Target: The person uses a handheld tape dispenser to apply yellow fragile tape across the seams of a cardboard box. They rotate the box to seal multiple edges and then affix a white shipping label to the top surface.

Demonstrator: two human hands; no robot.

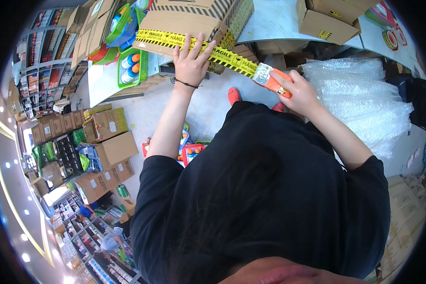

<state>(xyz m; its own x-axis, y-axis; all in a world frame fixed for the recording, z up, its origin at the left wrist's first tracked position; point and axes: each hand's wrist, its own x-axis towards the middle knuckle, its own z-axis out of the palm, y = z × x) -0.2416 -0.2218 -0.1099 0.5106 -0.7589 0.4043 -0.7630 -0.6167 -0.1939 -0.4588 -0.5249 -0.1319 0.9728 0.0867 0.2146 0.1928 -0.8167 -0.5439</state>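
A brown cardboard box lies on the table at the top, with striped tape along its edges. Across its near side runs a strip of yellow and black tape, which stretches off the box to the right. My left hand presses flat against the taped side, fingers spread. In my right hand is an orange-handled tape dispenser, gripped beyond the box's right edge. The tape runs taut between the box and the dispenser.
A large bubble wrap bundle stands at the right. Green baskets with bottles sit left of the box on the white table. An open carton and tape rolls lie at the back right. Two people are far off, lower left.
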